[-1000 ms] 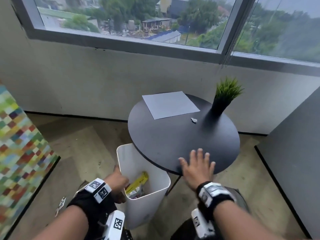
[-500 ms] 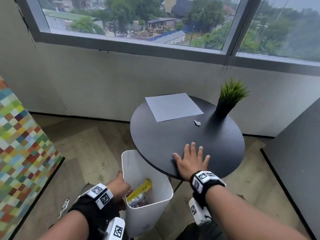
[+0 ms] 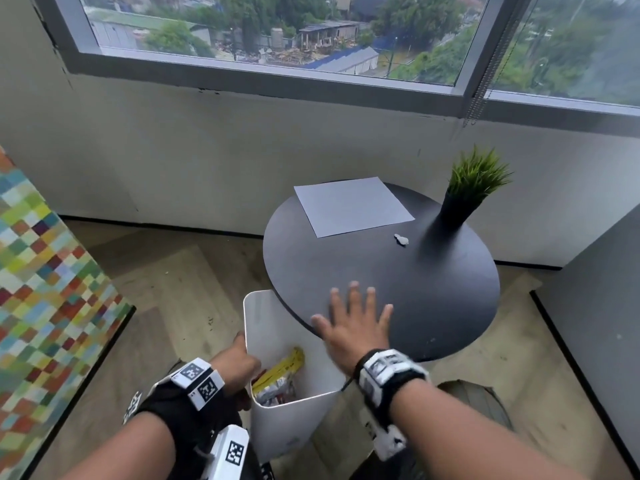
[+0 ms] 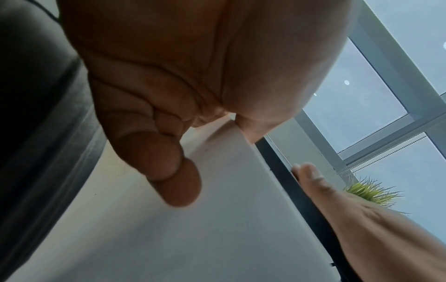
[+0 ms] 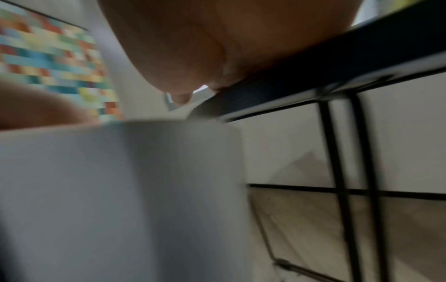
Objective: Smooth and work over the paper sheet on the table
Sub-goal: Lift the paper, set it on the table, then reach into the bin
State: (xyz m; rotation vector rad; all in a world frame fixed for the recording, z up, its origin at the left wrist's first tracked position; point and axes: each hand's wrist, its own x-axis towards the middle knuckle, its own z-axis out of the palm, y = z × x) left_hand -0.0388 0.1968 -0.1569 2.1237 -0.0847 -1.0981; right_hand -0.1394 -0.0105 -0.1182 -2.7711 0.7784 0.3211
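Note:
A pale sheet of paper (image 3: 353,206) lies flat on the far side of the round black table (image 3: 433,289). My right hand (image 3: 353,317) rests palm down with fingers spread on the table's near left edge, well short of the paper. In the right wrist view its palm (image 5: 181,47) lies over the dark table edge (image 5: 313,72). My left hand (image 3: 239,362) grips the rim of a white bin (image 3: 294,420) that stands beside and partly under the table. The left wrist view shows those fingers (image 4: 169,181) curled on the bin's wall (image 4: 193,229).
A small crumpled scrap (image 3: 401,240) lies near a black vase with a green plant (image 3: 474,181) at the table's right. The bin holds yellow and silver wrappers (image 3: 280,375). A colourful checked panel (image 3: 45,289) stands left, a dark partition (image 3: 606,306) right, the window wall behind.
My right hand has slid left along the table's near edge toward the bin, staying flat. The left hand has kept its hold on the bin's rim.

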